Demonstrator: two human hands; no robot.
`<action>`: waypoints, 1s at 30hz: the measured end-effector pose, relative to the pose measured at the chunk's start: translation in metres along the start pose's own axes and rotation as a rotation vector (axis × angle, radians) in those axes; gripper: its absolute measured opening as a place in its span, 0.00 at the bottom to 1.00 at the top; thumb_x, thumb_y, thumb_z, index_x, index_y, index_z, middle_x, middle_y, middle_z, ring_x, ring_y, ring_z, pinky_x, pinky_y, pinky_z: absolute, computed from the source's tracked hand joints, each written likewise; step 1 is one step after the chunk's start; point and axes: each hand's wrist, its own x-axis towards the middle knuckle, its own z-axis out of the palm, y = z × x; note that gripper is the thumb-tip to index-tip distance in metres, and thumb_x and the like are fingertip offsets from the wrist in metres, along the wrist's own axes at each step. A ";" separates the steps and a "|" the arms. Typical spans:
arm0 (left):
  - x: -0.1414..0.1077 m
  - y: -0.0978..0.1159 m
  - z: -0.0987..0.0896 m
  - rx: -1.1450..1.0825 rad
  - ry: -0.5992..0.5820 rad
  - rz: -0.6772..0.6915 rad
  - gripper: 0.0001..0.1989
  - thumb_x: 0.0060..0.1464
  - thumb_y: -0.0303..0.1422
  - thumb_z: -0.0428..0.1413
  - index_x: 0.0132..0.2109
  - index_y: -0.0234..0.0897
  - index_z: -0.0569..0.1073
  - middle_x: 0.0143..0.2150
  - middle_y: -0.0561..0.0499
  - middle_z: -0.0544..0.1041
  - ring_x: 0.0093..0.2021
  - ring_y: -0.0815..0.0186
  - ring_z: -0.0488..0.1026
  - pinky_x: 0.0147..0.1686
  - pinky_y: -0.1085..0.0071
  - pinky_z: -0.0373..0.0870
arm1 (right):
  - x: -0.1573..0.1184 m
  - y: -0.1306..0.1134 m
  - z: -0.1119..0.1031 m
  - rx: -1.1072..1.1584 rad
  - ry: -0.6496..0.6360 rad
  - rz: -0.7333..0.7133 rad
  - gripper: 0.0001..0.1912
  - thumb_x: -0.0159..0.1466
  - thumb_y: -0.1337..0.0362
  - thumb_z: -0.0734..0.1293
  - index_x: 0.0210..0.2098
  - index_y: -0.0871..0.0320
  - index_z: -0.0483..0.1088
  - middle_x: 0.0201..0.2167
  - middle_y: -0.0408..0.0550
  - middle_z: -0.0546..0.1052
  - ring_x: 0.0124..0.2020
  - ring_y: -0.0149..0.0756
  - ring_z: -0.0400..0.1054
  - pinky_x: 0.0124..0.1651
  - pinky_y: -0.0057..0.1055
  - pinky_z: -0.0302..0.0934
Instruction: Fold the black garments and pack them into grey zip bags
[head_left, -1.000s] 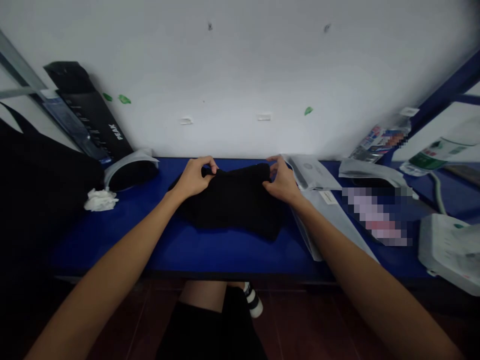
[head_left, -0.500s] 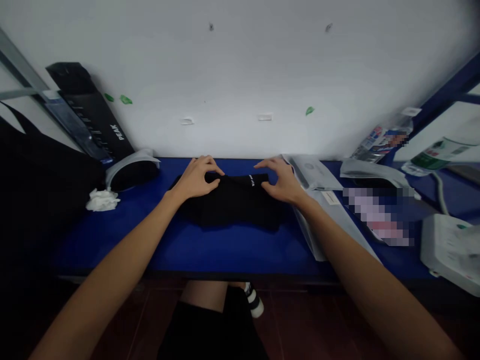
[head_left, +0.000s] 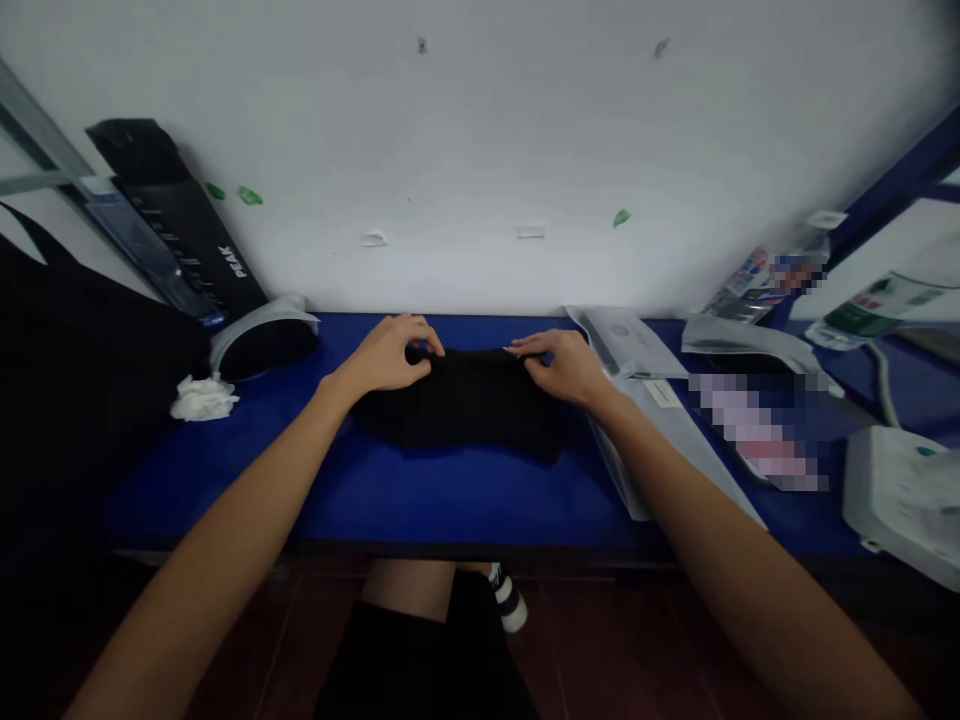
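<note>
Two hands and one folded black cloth (head_left: 461,410) sit at the middle of the blue table (head_left: 225,480). The left hand (head_left: 386,355) pinches the cloth's upper left corner, fingers curled over the fold. The right hand (head_left: 566,367) lies on its upper right edge, fingers stretched out and not clenched. The cloth's top edge sits just short of the white wall (head_left: 480,150), with a wide band of table between it and the front edge. Left of the hands are one white tissue (head_left: 202,399) and one black box (head_left: 184,225); to the right, three grey packets (head_left: 626,342) and one white plastic box (head_left: 904,495) at lower right.
</note>
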 end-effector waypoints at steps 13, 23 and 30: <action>0.002 0.003 0.017 0.139 0.021 -0.069 0.05 0.66 0.35 0.63 0.44 0.42 0.83 0.49 0.48 0.82 0.51 0.55 0.76 0.56 0.55 0.68 | -0.002 0.001 0.012 -0.247 -0.116 0.106 0.19 0.74 0.61 0.65 0.58 0.51 0.83 0.70 0.54 0.76 0.74 0.58 0.66 0.78 0.72 0.44; -0.001 0.037 -0.015 -0.349 -0.638 -0.070 0.21 0.44 0.50 0.76 0.37 0.40 0.84 0.34 0.52 0.80 0.34 0.64 0.72 0.34 0.68 0.67 | -0.004 -0.026 -0.023 0.462 -0.624 -0.069 0.18 0.57 0.48 0.80 0.37 0.55 0.82 0.29 0.43 0.80 0.31 0.36 0.71 0.37 0.35 0.68; 0.000 0.040 -0.018 -0.398 -0.713 -0.079 0.12 0.51 0.35 0.69 0.43 0.39 0.80 0.38 0.51 0.81 0.35 0.65 0.73 0.38 0.68 0.71 | -0.005 -0.028 -0.034 0.484 -0.750 -0.114 0.16 0.56 0.64 0.75 0.44 0.55 0.82 0.33 0.42 0.81 0.35 0.36 0.72 0.40 0.33 0.68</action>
